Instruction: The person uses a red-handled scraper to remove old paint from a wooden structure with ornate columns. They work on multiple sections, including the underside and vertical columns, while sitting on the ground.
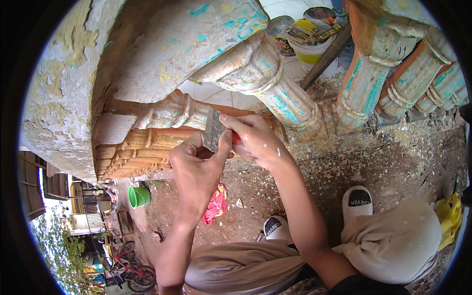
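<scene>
Between my two hands is a putty knife (213, 130) with a wide, worn grey metal blade and a red handle. My right hand (263, 141) is closed round the handle, with white paint specks on its back. My left hand (196, 167) is closed on the blade, its thumb against the lower part of the flat face; some of its fingers are hidden behind. Just beyond the blade stands a row of balusters, the nearest one (290, 101) with patches of turquoise and white paint. Over them runs a thick rail (64, 98) with flaking paint.
Paint flakes litter the ground (393, 160) along the baluster base. A white bucket (312, 51) with a yellow bag stands behind the balusters, beside a leaning wooden board (329, 56). Left are a green bucket (139, 196), red cloth (215, 205) and bicycles (140, 275). A yellow bag (448, 221) lies right.
</scene>
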Motion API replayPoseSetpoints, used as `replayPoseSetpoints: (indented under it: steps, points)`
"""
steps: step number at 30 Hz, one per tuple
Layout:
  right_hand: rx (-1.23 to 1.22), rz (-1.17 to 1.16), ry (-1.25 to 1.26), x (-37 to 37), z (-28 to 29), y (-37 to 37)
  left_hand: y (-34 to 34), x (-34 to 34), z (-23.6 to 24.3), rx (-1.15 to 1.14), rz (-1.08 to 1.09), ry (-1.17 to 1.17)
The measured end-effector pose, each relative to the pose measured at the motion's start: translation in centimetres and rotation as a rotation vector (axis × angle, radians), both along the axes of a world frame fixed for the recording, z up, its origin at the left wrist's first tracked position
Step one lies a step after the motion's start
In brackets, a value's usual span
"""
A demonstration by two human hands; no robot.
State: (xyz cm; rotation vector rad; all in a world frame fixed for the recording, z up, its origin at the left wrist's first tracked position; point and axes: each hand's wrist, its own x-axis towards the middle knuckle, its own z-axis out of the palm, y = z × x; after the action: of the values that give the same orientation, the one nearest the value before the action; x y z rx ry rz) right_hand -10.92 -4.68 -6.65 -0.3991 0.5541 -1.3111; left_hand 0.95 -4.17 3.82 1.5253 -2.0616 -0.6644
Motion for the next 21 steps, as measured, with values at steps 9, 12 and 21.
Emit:
replayPoseSetpoints:
  steps: [9, 12, 21]
  points:
    - [-0.104, -0.448, 0.258, 6.5, -2.5, 1.0, -0.3, 3.5, -1.0, 0.081, -0.016, -0.039]
    - [-0.116, -0.546, 0.428, 7.4, -2.7, 1.2, -0.3, 4.6, -1.4, 0.099, -0.015, -0.004]
    - [-0.11, -0.301, 0.188, 4.9, 0.6, 1.2, 0.4, 4.0, 0.5, 0.01, -0.025, 0.113]
